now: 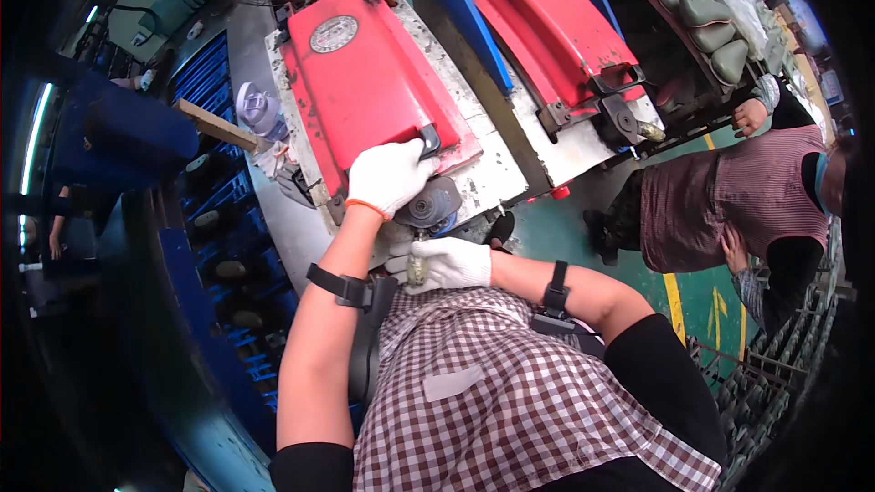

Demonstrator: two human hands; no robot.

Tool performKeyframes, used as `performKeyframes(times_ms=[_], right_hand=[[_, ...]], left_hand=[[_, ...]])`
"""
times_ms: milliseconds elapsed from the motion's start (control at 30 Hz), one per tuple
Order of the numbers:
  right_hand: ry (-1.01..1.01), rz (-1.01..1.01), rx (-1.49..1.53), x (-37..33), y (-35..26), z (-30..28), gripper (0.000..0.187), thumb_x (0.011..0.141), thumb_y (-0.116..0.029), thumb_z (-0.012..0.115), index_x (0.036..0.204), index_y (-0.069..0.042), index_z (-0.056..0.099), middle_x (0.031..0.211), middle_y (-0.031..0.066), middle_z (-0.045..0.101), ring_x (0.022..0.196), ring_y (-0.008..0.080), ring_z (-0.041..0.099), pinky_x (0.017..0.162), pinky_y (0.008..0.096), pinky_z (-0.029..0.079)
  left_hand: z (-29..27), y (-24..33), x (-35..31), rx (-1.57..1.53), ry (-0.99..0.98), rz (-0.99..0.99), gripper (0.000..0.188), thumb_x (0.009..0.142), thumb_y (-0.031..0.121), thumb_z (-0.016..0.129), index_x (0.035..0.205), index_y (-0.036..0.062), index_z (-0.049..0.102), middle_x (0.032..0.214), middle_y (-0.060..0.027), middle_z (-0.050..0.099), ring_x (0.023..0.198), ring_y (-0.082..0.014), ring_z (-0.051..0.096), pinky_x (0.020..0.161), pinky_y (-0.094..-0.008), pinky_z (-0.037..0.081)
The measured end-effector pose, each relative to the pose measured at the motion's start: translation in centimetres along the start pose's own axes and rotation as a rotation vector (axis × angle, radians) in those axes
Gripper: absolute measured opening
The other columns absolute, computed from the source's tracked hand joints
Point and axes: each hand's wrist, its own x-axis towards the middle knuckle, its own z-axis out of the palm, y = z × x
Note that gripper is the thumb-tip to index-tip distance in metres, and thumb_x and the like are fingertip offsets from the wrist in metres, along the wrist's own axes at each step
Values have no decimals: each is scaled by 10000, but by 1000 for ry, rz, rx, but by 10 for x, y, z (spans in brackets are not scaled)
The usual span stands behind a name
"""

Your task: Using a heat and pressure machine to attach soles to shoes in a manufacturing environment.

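Note:
Both my hands wear white knit gloves. My left hand (392,175) is closed on the black handle (430,140) at the near end of a red machine cover (375,82). The cover lies lowered over a pale, worn bench plate (492,169). Just below the handle is a dark metal latch block (428,206). Close to my apron, my right hand (456,262) wraps its fingers around a yellowish, shiny lever knob (417,270) beneath that block. Part of the knob is hidden by the fingers.
A second red machine cover (547,23) stands to the right, past a blue panel (465,14). A lilac mug (257,109) sits left of my machine. Shoe-shaped forms (706,23) pile up at far right. A co-worker in a striped apron (702,200) stands at right.

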Motion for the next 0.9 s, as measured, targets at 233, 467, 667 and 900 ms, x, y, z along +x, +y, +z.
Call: performKeyframes(times_ms=[233, 467, 667, 900], right_hand=[[35, -12, 49, -59, -22, -26, 388, 1090, -403, 657, 1349, -115, 639, 935, 42, 685, 828, 181, 647, 767, 357, 545], [576, -700, -202, -180, -89, -29, 502, 1092, -332, 653, 1487, -34, 569, 1011, 39, 723, 851, 156, 672, 781, 348, 570], [1522, -1158, -1266, -287, -173, -34, 286, 1025, -158, 658, 1264, -28, 745, 1175, 128, 751, 1073, 210, 709, 997, 350, 550], [1893, -615, -1538, -351, -229, -86, 426, 1028, -449, 573, 1144, -104, 794, 1143, 202, 757, 1103, 413, 698, 1045, 484, 524]], left_hand=[[-2, 7, -2, 39, 19, -18, 415, 1002, 516, 640, 978, 110, 721, 825, -198, 752, 805, -402, 753, 731, -554, 581], [-18, 7, -15, -33, 78, -75, 477, 995, 570, 647, 919, 101, 689, 836, -208, 734, 833, -414, 742, 728, -540, 564], [-10, 20, -23, -385, 504, -144, 202, 1001, 272, 742, 1077, 88, 779, 893, -155, 773, 813, -334, 765, 765, -402, 597], [0, 114, 14, -361, 712, 230, 267, 860, 80, 788, 1124, 51, 757, 1068, -141, 760, 989, -345, 725, 907, -436, 566]])
